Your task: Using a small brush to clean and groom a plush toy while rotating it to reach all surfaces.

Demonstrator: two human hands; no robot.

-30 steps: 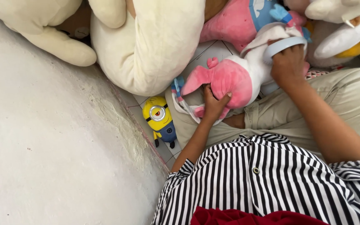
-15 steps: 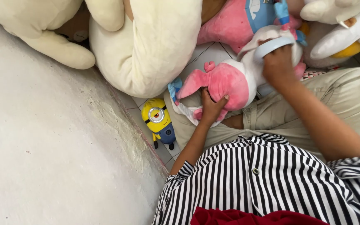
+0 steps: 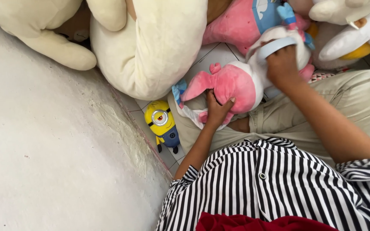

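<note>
A pink and white plush toy [image 3: 236, 81] lies across my lap on my beige trousers. My left hand [image 3: 216, 109] grips its lower pink part from below, fingers curled into the fabric. My right hand [image 3: 282, 65] presses a pale blue ring-shaped tool [image 3: 275, 45] against the toy's white upper part, fingers closed around it. The far side of the toy is hidden behind my right hand.
A big cream plush [image 3: 150, 47] leans against the rough white wall [image 3: 43, 162] at left. A small yellow and blue figure [image 3: 162, 122] lies on the tiled floor [image 3: 213, 55]. Pink [image 3: 240, 23] and white plush toys [image 3: 356, 30] crowd the top right.
My right hand has slid the blue ring tool up and leftward over the toy's white part. The left hand has stayed gripping the pink part; the view has shifted slightly.
</note>
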